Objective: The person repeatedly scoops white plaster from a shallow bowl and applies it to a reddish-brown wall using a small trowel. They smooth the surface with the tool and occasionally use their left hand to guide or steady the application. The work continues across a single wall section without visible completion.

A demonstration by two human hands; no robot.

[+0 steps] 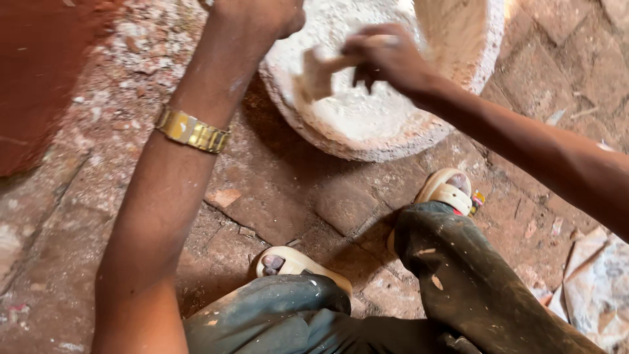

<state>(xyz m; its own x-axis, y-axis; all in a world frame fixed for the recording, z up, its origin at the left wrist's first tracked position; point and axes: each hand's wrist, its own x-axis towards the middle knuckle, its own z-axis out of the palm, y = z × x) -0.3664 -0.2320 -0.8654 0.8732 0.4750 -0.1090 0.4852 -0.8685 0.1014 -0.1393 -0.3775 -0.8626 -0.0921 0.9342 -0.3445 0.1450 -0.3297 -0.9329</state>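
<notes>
Head view. Right hand (386, 56) w/ fingers clamped on a flat scraper (319, 72), its blade pressed on the white plaster bowl (367, 118) standing on the brick floor (288, 196), top centre. Left hand (262, 14) rests at the bowl's rim, fingers curled; whether they grip anything can't be told. Gold watch (192, 130) on left wrist. Sandals (298, 262) below.

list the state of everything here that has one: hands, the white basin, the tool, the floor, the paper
left hand: closed, resting at the basin's rim
right hand: closed around the scraper
scraper: held, coated in white paste, blade down in the basin
basin: standing on the floor, caked with white plaster inside and out
watch: worn on the left wrist
brick floor: splattered white, chipped
paper: crumpled, stained, lying on the floor
</notes>
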